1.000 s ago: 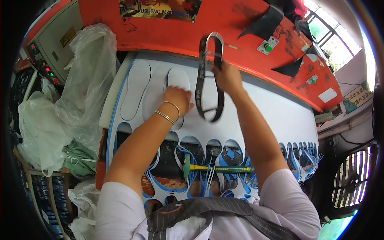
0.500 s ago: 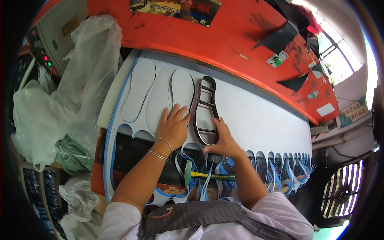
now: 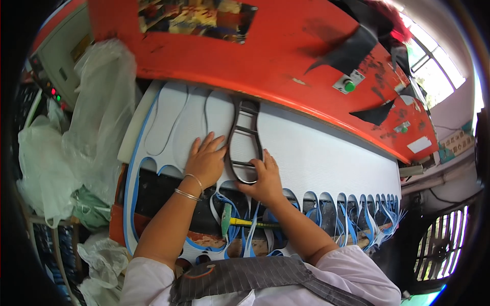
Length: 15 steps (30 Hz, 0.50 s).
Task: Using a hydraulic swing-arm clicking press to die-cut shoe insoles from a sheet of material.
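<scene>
At the far left, bags: a tall clear plastic bag [image 3: 102, 122] and a bunched white bag [image 3: 46, 168] hang beside the counter [image 3: 161, 188].
Sheet: a pale, ribbed sheet [image 3: 316, 148] with a blue edge lies under the red machine beam [image 3: 194, 66]; an insole-shaped outline [image 3: 166, 120] shows near its left end.
Left hand: the left hand [image 3: 205, 158] is spread wide, palm down on the sheet, fingertips close to the die's left rim and gripping nothing.
Cutting die: the dark, sole-shaped cutting die [image 3: 246, 131] lies on the sheet between the two hands, its far end near the beam.
Handling: it looks like rigid metal, likely fairly heavy for its size, not fragile, perhaps slick; the lower rim is probably sharp, so the upper edge or crossbars seem the safer hold.
Right hand: the right hand [image 3: 265, 178] is curled narrow around the die's near right rim, a fingertip beside the lowest crossbar.
Hammer: nearer the body, a hammer [image 3: 225, 219] with a green head and yellow handle lies among cut strips.
Right edge: thin blue-and-white scraps [image 3: 377, 224] dangle from the sheet's scalloped border.
</scene>
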{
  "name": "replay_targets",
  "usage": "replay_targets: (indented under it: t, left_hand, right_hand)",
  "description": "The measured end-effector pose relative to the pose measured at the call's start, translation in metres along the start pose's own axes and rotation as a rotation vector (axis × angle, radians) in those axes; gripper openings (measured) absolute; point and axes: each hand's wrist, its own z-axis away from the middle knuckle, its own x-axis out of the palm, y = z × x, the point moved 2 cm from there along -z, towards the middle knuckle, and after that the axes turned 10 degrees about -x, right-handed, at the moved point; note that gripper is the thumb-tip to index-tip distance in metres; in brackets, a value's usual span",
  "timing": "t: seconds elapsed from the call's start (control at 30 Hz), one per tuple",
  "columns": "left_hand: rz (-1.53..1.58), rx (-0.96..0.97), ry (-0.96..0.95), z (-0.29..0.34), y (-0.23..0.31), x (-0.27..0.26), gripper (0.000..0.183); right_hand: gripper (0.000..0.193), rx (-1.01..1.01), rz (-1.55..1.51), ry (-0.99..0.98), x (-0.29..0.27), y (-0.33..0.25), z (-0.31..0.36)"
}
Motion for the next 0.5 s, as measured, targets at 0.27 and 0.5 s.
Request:
replay_targets:
  t: [0.27,0.5]
  left_hand:
    - [0.200,0.065,0.376,-0.007,-0.021,-0.003,0.045]
    - [0.649,0.296,0.496,0.008,0.187,0.005,0.020]
  right_hand:
    - [0.102,-0.131,-0.132,-0.216,-0.044,0.000,-0.003]
    - [0.037,-0.022,-0.254,1.023,-0.270,0.229,0.126]
